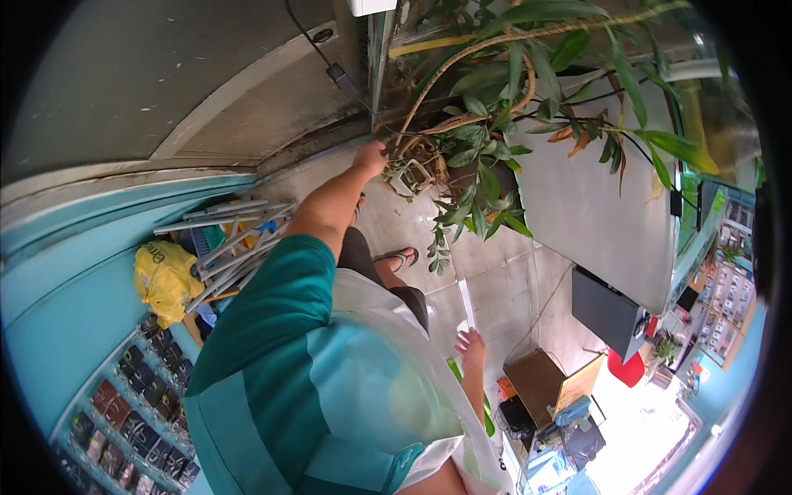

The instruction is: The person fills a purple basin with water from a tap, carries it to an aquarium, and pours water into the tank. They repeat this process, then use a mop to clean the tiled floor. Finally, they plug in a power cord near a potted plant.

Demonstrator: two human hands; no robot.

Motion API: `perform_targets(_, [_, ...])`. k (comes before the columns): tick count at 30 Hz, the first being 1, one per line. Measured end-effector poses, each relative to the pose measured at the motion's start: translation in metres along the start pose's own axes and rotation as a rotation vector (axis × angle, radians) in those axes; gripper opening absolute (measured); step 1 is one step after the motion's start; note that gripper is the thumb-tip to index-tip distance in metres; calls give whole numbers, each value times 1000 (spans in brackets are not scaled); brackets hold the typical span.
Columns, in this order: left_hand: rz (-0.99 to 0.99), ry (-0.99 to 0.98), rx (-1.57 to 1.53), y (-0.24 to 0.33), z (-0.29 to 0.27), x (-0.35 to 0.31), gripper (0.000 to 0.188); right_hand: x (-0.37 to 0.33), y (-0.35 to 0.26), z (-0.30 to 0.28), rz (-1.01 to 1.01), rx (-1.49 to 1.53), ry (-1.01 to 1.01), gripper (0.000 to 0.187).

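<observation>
My left hand (371, 157) reaches forward to the base of a leafy green plant (478, 153), beside its woody stems. Its fingers are closed; whatever they grip is too small and partly hidden to make out. Just right of that hand, a small whitish square pot (410, 179) stands among roots and dry leaves. A black cable with a box-shaped adapter (341, 80) hangs down close to the same spot. Lower right, my right hand (472, 348) is held away from the plant, fingers apart, over the tiled floor, near a narrow white strip (466, 301).
Folded metal-legged furniture (239, 247) and a yellow plastic bag (165, 280) lean by the blue wall at left. Wallets hang on a display rack (136, 412). Right stand a grey panel (598, 194), a dark box (606, 309) and a brown carton (535, 384). A sandalled foot (400, 260) shows below.
</observation>
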State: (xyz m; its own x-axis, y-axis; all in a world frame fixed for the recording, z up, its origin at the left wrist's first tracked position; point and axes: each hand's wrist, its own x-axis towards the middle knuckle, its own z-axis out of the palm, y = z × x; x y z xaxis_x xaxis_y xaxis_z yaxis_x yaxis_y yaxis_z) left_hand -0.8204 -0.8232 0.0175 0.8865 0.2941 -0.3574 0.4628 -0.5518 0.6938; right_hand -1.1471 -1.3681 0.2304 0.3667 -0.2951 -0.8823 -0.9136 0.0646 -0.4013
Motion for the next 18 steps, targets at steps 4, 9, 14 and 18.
perform_targets(4, [85, -97, 108, -10, -7, 17, 50, -20, 49, 53, 184, -179, 1, 47])
perform_targets(9, [160, -219, 38, -10, -3, 29, 52, -53, 67, 119, 176, -306, -136, 48])
perform_targets(14, [53, -338, -22, -12, 13, 38, 42, -61, 47, 143, 156, -342, -91, 51])
perform_targets(18, [192, -238, 7, -19, 18, 46, 32, -61, 27, 138, 32, -220, -29, 53])
